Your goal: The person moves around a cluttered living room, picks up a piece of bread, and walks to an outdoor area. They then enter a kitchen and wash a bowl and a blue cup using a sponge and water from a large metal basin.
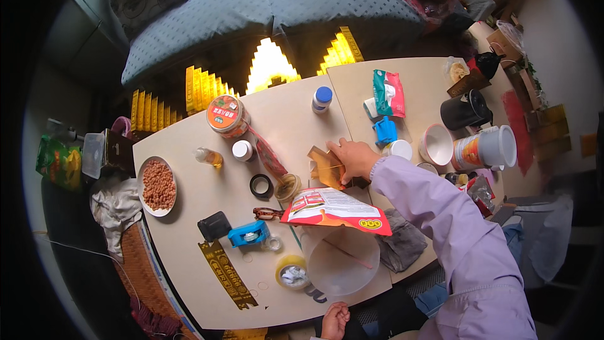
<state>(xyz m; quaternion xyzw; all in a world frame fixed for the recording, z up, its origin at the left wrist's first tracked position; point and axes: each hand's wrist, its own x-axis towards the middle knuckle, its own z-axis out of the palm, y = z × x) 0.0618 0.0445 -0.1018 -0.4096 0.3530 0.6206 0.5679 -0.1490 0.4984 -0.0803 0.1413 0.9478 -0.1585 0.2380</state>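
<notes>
My right hand [355,161] reaches across the middle of the table, its fingers and thumb on a folded gold-coloured paper piece [326,166]. Just below it a red and white printed pouch [337,208] lies across the top of a translucent plastic tub [342,264]. A thin reddish stick [347,252] shows in the tub. My left hand [336,321] rests low at the table's front edge with curled fingers, and nothing shows in it. Left of the tub are a roll of clear tape [291,271], a blue tape dispenser [248,234] and a flat gold cut-out strip [227,275].
A plate of peanuts [158,185] stands at the left. Around the table are a lidded jar [228,115], a small bottle of amber liquid [208,157], a blue-capped bottle [322,99], a bowl [436,144] and a black jug [465,109]. Stepped gold paper pieces [210,89] stand beyond the far edge.
</notes>
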